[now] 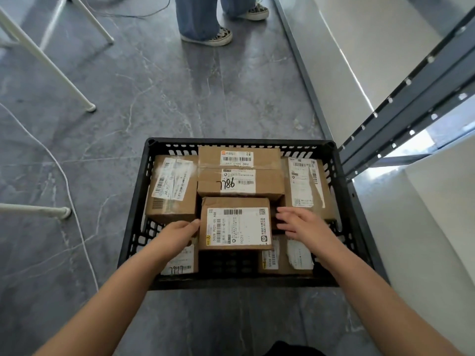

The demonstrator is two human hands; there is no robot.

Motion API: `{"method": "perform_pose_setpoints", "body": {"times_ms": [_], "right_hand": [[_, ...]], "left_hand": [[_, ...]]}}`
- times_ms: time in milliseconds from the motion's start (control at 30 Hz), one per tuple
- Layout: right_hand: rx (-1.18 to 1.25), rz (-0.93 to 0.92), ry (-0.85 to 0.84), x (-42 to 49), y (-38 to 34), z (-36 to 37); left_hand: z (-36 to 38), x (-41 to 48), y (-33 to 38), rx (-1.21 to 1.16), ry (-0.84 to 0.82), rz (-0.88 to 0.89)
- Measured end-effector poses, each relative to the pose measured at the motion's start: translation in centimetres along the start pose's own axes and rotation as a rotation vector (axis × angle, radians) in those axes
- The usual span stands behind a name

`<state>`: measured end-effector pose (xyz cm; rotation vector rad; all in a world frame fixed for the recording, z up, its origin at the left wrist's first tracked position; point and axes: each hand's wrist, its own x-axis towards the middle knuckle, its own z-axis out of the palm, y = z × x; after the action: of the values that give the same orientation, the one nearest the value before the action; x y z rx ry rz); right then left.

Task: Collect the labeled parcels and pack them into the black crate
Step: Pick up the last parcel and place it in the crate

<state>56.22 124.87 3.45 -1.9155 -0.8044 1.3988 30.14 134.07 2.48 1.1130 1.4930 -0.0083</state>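
Standing at the left edge of the grey marbled floor [205, 93] are white table legs [46, 60], with a white cable [67, 181] trailing past them. Right of the cable the black crate [133, 227] sits on the floor, holding brown labelled boxes. A left parcel [172, 188] lies along the crate's left wall. Below it the left hand [177, 235] holds the left side of the front parcel [235, 224], thumb on the upper edge and fingers curled down the side, mostly out of sight. That front parcel rests label up in the middle, raised above the crate floor near the near wall. Behind it lies a parcel marked 7786 [240, 182], and a back parcel [239, 158] touches the far wall. The right hand [300, 224] hovers just beside the front parcel's right edge, fingers straight and spread apart, gripping nothing, slightly blurred. A lower parcel [285, 255] lies beneath that hand, and a right parcel [305, 186] lies along the right wall. A grey metal rack [411, 98] rises beside the crate's far right corner. At the floor's far edge stands a person [203, 19] in jeans.
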Motion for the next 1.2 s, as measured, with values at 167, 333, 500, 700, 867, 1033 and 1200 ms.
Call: {"method": "perform_pose_setpoints", "body": {"times_ms": [167,333,500,700,867,1033,1200], "right_hand": [[-0.911,-0.173,0.304,-0.3,1.7,-3.9],[-0.921,-0.132,0.205,2.0,2.4,-3.7],[-0.783,-0.24,0.291,1.1,2.2,-5.1],[-0.712,-0.212,0.558,0.7,3.2,-7.2],[-0.614,-0.153,0.53,2.1,3.6,-7.1],[-0.588,-0.172,0.556,4.3,2.5,-7.9],[-0.569,-0.17,0.557,4.0,0.7,-7.2]], "left_hand": [[-2.9,0.6,-0.5,-0.002,0.195,-0.119],[-1.7,1.1,0.8,-0.406,0.061,-0.104],[-3.8,-0.5,0.1,0.026,0.184,0.061],[-7.6,-0.3,-1.8,0.508,0.748,0.464],[-5.8,2.3,-2.0,0.254,0.626,0.268],[-6.3,4.0,-0.8,0.24,0.689,0.246],[-6.3,3.8,0.5,0.336,0.667,0.148]]}}
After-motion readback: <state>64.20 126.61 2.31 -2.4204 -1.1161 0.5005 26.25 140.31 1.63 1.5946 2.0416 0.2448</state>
